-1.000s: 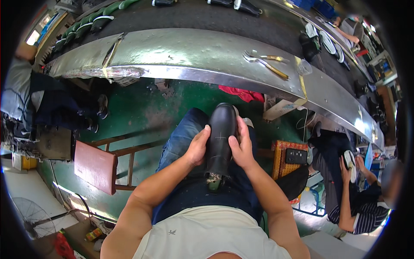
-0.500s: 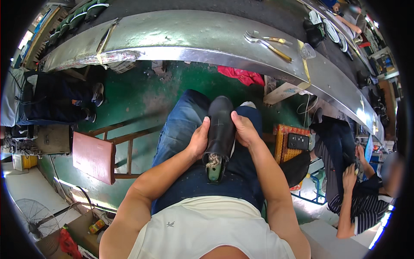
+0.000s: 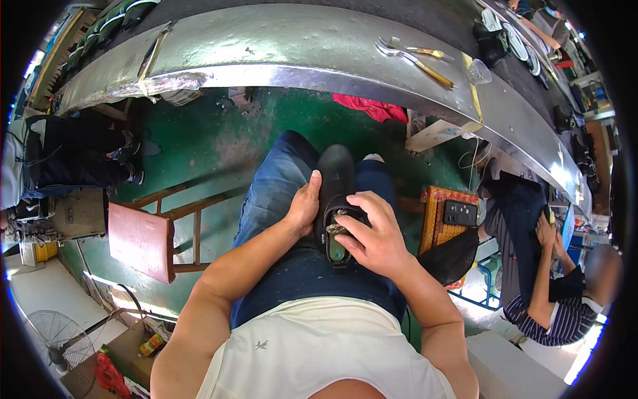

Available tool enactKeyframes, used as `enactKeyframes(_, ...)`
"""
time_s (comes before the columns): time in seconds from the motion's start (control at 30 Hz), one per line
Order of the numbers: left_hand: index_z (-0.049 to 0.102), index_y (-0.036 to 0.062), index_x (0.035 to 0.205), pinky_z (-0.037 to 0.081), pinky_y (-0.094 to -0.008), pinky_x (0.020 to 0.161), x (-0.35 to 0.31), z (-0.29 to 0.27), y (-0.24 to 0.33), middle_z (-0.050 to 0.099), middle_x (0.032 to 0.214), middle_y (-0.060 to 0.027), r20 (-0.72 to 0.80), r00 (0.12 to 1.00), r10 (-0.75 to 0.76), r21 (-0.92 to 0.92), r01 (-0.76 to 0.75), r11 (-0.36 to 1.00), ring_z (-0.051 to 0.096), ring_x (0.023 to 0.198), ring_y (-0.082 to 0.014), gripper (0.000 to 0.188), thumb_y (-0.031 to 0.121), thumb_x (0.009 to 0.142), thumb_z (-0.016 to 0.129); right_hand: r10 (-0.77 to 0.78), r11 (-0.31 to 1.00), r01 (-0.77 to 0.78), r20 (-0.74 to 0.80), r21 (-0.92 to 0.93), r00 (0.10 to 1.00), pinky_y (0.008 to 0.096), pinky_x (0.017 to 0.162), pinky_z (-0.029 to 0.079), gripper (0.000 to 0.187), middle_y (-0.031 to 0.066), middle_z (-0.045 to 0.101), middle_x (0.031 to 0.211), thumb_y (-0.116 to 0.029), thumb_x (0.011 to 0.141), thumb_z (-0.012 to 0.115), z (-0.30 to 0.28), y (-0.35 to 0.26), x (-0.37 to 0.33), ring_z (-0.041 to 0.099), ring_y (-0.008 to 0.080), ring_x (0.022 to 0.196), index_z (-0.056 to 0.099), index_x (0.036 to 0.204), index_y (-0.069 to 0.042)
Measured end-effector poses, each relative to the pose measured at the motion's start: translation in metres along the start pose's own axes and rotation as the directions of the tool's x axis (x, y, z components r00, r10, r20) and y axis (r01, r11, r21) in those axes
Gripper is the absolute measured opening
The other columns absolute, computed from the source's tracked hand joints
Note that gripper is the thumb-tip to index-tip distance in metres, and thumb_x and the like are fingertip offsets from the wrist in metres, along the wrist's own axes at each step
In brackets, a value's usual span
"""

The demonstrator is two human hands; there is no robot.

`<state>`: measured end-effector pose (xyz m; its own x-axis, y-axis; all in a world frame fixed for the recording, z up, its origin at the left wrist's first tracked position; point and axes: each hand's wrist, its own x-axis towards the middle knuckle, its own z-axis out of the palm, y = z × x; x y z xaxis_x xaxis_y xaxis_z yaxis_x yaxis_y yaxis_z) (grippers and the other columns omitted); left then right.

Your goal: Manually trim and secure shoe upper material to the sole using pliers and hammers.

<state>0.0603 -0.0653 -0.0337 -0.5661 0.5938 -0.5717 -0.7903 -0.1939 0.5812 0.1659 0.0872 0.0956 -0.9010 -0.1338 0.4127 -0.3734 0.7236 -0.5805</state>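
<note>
A black shoe upper [image 3: 336, 174] with a small pale cross mark lies over my lap, toe pointing away from me. A green shoe last [image 3: 337, 253] shows at its heel end, with a tangled pale bundle [image 3: 334, 229], perhaps laces, in the opening. My left hand [image 3: 304, 207] grips the upper's left side, thumb up and the other fingers hidden beneath. Over the opening, my right hand [image 3: 379, 238] has its fingers spread, the tips at the rim and the bundle.
A long metal bench [image 3: 266, 50] runs across ahead, bearing pincers [image 3: 415, 63], a brush [image 3: 430, 53] and a clear cup [image 3: 478, 72]. A stool [image 3: 141, 241] stands at left. At right, a phone [image 3: 460, 213] lies on a woven seat [image 3: 433, 229]; a co-worker [image 3: 555, 292] sits beyond.
My right hand has left the upper's right side and moved back over the heel opening, fingers spreading. My left hand stays on the left side. The co-worker's hands have shifted.
</note>
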Motion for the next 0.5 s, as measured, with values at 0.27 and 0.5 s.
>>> enactKeyframes(0.27,0.052,-0.0070,0.136,0.057,-0.0409,0.095,0.006,-0.011,-0.011,0.066,0.124,-0.0183,-0.085,0.993,-0.082,0.044,0.086,0.995,0.068,0.108,-0.0256,0.083,0.068,0.100,0.045,0.140,0.865,-0.184,0.127,0.466,0.982,0.0415,0.101,0.045,0.017,0.0132,0.057,0.138,-0.013,0.086,0.076,0.015,0.027,-0.011,0.053,0.0272,0.129,0.065,0.095,-0.004)
enactKeyframes(0.5,0.056,-0.0063,0.132,0.058,-0.0433,0.096,0.015,-0.005,0.004,0.067,0.125,-0.0173,-0.076,0.975,-0.210,-0.131,0.199,0.971,0.069,0.110,-0.0261,0.077,0.064,0.103,0.042,0.600,-0.441,-0.641,0.738,0.628,0.310,0.0430,0.097,0.053,0.067,0.0150,0.058,0.139,-0.059,0.104,0.046,0.080,0.096,-0.059,0.060,0.0274,0.125,0.048,0.144,-0.005)
